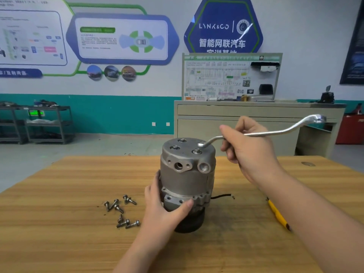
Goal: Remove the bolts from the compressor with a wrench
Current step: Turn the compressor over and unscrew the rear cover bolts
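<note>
A grey metal compressor (187, 174) stands upright on the wooden table (59, 223). Bolt heads show on its top face, one at the front (197, 151). My left hand (163, 209) grips the compressor's lower body from the left. My right hand (246, 148) holds a silver offset ring wrench (275, 132) near its lower end. The wrench's near ring sits on a bolt at the top face's right rear (201, 144). Its far ring (318, 118) points up to the right. Several loose bolts (122, 210) lie on the table to the left.
A yellow-handled tool (277, 213) lies on the table to the right of the compressor. A short black wire (222, 196) sticks out from the compressor's right side. A beige cabinet (256, 119) stands behind the table, dark shelving (39, 125) at the far left.
</note>
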